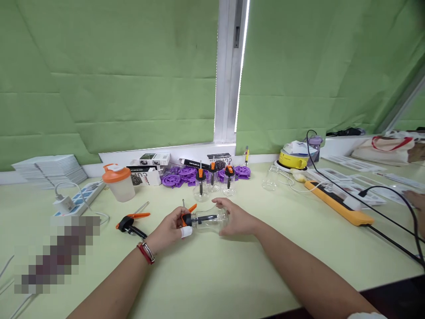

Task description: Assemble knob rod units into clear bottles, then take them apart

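Observation:
A clear glass bottle (209,221) lies on its side between my two hands, above the pale table. My left hand (171,228) is closed round its black and orange top, and one finger wears a white covering. My right hand (235,217) grips the wide glass base. Through the glass a black stem shows inside. To the left lies a loose black and orange top (128,223) with an orange lever and a metal rod. Several bottles with similar tops, such as this upright bottle (201,188), stand beyond my hands.
Purple plastic parts (187,174) and small boxes (146,175) line the back. An orange-lidded shaker (120,184) and a white power strip (83,197) stand left; an empty glass bottle (270,179) and an orange power strip (338,204) are right. Another person's hand (416,201) shows at the right edge.

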Demonstrator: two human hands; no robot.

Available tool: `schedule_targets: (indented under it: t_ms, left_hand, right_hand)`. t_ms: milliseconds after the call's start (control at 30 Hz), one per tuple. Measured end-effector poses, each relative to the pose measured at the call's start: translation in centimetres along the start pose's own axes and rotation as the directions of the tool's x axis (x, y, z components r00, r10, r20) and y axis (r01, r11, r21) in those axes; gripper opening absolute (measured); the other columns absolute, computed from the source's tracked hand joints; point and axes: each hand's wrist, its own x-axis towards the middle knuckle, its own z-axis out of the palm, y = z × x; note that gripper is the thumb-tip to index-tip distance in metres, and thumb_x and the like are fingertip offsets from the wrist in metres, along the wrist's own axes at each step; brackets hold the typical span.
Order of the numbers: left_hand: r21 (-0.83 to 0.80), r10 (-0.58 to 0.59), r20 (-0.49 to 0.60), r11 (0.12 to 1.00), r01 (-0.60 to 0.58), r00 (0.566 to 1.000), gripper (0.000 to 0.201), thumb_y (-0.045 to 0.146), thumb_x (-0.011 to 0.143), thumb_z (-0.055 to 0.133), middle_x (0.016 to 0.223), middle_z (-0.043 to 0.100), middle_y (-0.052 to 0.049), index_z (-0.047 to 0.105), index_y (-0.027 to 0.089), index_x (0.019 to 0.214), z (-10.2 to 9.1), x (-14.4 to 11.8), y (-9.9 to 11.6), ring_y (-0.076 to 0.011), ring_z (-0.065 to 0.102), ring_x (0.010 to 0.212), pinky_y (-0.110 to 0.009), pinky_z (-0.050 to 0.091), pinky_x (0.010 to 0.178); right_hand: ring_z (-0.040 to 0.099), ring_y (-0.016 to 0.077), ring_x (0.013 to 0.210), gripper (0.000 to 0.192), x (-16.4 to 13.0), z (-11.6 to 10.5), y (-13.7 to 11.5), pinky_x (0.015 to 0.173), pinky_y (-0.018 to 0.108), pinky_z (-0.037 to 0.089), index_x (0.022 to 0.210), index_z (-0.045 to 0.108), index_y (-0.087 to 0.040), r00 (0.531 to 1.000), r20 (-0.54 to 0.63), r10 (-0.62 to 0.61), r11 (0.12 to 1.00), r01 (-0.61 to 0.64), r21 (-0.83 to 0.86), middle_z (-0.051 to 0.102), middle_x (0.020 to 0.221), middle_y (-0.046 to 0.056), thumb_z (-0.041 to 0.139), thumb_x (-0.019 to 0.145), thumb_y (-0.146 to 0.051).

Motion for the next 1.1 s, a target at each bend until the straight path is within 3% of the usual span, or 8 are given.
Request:
schedule_targets:
  t_ms: [267,567,867,1100]
  left_hand:
    - [-0.057,-0.012,0.001,0.998,0.013,1.000,0.040,0.034,0.067,0.072,0.079,0.050,0.001,0.045,0.020,0.094,0.2,0.1,0.1,-0.0108,0.044,0.065,-0.025,0.042,0.057]
    - [-0.055,0.005,0.003,0.998,-0.005,1.000,0.035,0.033,0.071,0.070,0.081,0.050,0.001,0.047,0.019,0.094,0.2,0.0,-0.1,-0.0093,0.045,0.063,-0.024,0.042,0.058]
    - [-0.032,-0.024,-0.051,0.999,0.022,0.998,0.036,0.037,0.069,0.071,0.070,0.047,0.005,0.050,0.018,0.092,0.3,-0.1,0.7,-0.0078,0.046,0.055,-0.024,0.041,0.054]
    - [-0.050,-0.005,-0.075,0.999,0.001,0.997,0.038,0.034,0.068,0.072,0.066,0.050,0.006,0.054,0.018,0.097,0.3,0.1,0.3,-0.0080,0.049,0.051,-0.025,0.044,0.054]
  right_hand:
    - [0.044,0.0235,0.121,0.079,0.3,-0.4,0.6,0.100,0.041,0.036,0.119,0.045,-0.025,0.999,-0.029,-0.024,0.995,0.027,0.092,0.048,0.126,0.007,0.083,0.050,-0.025]
    - [0.046,0.0224,0.117,0.078,0.5,-0.5,1.5,0.101,0.038,0.037,0.121,0.050,-0.024,0.999,-0.028,-0.018,0.980,0.023,0.198,0.049,0.125,0.007,0.085,0.052,-0.030]
    - [0.050,0.0213,0.113,0.084,0.8,-0.2,2.3,0.092,0.039,0.043,0.131,0.037,-0.026,0.996,0.050,0.070,0.890,-0.084,0.448,0.046,0.132,0.012,0.082,0.060,-0.033]
    - [0.054,0.0159,0.098,0.056,0.9,-0.3,2.3,0.082,0.033,0.045,0.113,0.048,-0.024,0.997,0.053,0.061,0.858,-0.080,0.508,0.051,0.122,0.009,0.078,0.067,-0.035]
